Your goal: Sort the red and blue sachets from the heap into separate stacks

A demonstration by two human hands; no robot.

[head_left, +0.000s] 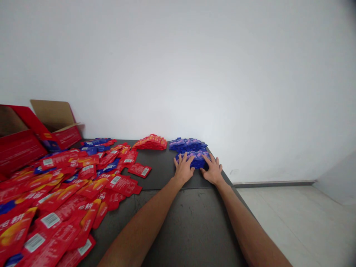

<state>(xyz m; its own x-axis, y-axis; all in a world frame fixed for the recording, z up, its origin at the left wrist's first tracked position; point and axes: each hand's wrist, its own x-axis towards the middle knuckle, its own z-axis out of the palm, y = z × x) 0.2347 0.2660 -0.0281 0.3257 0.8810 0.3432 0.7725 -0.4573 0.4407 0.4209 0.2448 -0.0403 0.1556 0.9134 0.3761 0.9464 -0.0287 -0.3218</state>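
Note:
Both hands are at a front row of blue snack packets (197, 160) near the table's far right corner. My left hand (183, 170) touches the row's left end with its fingers spread. At the right end, my right hand (212, 170) lies with fingers apart against the packets. Directly behind, another row of blue packets (187, 144) is stacked close to the wall. To its left stands a neat row of red packets (151, 142). My fingertips cover parts of the front row.
A loose heap of red packets (63, 200), with some blue ones mixed in, spreads over the table's left side. Behind it stand open red cardboard boxes (23, 150). A white wall (178, 66) borders the dark table (194, 222), whose right edge drops to the floor.

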